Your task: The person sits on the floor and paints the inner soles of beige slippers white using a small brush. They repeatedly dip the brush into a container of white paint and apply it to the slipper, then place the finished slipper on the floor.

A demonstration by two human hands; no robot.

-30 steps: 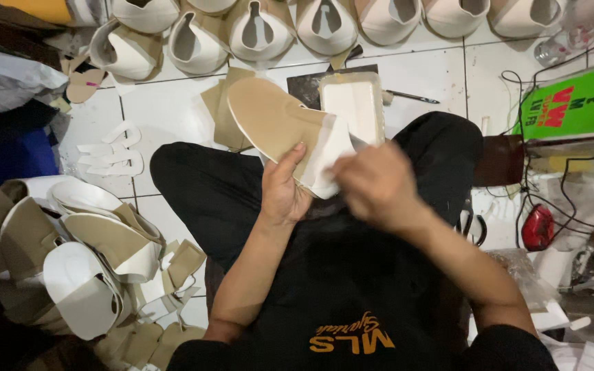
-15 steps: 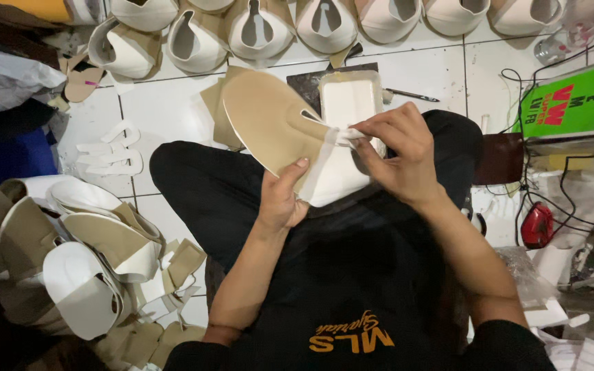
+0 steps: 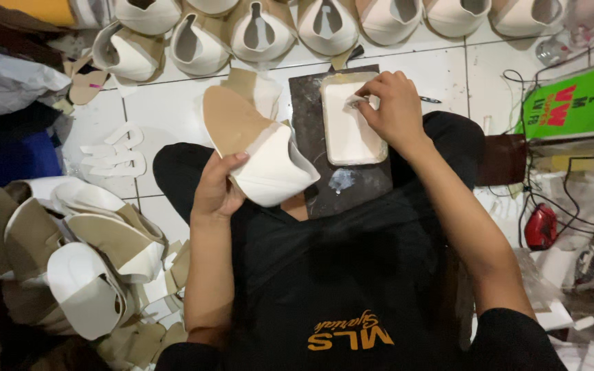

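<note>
Here, my left hand [image 3: 218, 189] grips the white slipper upper [image 3: 259, 154] sole-up over my lap while my right hand [image 3: 393, 106] pinches a small applicator in the far glue tray [image 3: 352, 148]; I'd load it lightly and evenly.

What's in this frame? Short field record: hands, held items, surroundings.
left hand: grips a shoe upper, tan insole side up, white vamp toward the lap
right hand: fingertips pinch a small white piece over the tray
tray: shallow, white paste inside, sits on a dark board
floor top: row of white uppers
floor left: pile of uppers, loose white strips
floor right: green box, red tool, cables
</note>
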